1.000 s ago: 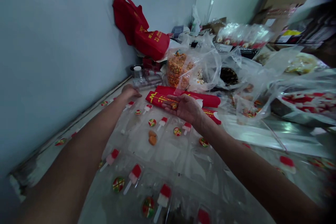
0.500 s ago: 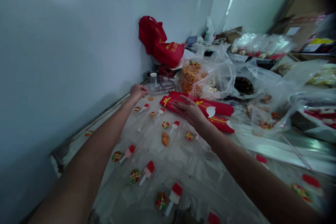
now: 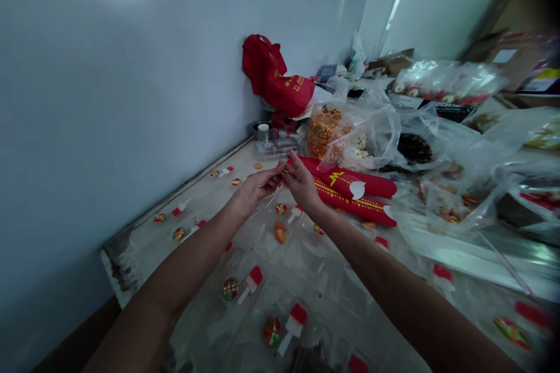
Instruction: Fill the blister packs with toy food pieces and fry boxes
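- Small orange-brown piece (image 3: 284, 172): above the desk (image 3: 142, 239), between the fingertips of both hands and mostly covered by them; too small to make out its outline.
- Left hand (image 3: 261, 183): thumb and fingers pinching the piece.
- Right hand (image 3: 303, 186): fingers bent inward to meet the left hand; I cannot tell whether it grips the piece too.
- Orange pieces (image 3: 280, 233): probably two, touching, on clear plastic wrapping (image 3: 341, 285), nearer the person than the hands.
- Popsicle-shaped sweets (image 3: 296, 319) and round patterned sweets (image 3: 272, 331): side by side in pairs across the desk; the forearms hide some, and the bottom of the view cuts off a nearby red top.
- Red packs (image 3: 376, 186): lying just behind the right hand, which covers their left ends.
- Desk edges: the left one follows the wall (image 3: 131, 99) to a worn near corner; the near one disappears behind the left forearm; the right one is out of view.
- Room: pale surface shows along the left edge around scattered sweets; see-through bags (image 3: 380, 134) crowd the far right part.
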A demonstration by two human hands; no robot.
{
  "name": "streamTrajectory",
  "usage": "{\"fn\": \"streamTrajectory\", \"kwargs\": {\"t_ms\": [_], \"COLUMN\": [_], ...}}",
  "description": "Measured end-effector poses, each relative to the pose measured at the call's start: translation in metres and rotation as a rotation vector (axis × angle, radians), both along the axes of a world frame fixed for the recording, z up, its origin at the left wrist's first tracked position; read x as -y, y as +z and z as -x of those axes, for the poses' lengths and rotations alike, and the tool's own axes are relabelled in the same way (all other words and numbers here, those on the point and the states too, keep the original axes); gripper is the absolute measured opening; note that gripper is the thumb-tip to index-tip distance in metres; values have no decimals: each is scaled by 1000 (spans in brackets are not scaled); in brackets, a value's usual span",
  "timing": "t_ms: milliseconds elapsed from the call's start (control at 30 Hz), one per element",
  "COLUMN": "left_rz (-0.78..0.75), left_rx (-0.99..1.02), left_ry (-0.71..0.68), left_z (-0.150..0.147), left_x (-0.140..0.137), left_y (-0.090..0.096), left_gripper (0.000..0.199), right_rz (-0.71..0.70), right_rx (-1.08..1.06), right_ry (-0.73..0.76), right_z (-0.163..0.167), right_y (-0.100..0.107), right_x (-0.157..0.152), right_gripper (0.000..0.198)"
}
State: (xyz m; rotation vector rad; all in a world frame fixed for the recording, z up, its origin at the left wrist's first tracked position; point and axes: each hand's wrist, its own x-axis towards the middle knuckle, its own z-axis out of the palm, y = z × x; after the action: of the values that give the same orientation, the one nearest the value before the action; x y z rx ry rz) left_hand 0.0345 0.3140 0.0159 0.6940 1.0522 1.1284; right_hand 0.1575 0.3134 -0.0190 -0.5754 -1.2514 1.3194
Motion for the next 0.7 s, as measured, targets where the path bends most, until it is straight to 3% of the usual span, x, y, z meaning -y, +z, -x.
{"fn": "streamTrajectory", "kwargs": {"t_ms": [100, 200, 300, 400, 500, 600, 700], "left_rz": [-18, -93, -195, -246, -352, -476, -542], "left_rx": [-28, -188, -397, -545, -677, -911, -1035], "left_ry": [10, 35, 79, 50, 123, 221, 186], "left_z": [5, 6, 5, 6, 6, 5, 7], "left_x": [4, 10, 14, 15, 16, 17, 20], "left_y": [4, 7, 9, 9, 8, 6, 5], "left_gripper": [27, 23, 24, 27, 31, 31, 24], "right_rz": [-4, 80, 100, 115, 264, 417, 465], "right_rx": [29, 73, 298, 433, 308, 167, 71], "right_ry": [1, 4, -49, 8, 74, 23, 18], "right_z": [-5, -15, -27, -37, -38, -33, -27], "right_y": [2, 8, 17, 27, 33, 34, 33], "right_x": [2, 3, 4, 3, 1, -1, -2], "right_gripper": [69, 58, 40, 34, 27, 23, 22]}}
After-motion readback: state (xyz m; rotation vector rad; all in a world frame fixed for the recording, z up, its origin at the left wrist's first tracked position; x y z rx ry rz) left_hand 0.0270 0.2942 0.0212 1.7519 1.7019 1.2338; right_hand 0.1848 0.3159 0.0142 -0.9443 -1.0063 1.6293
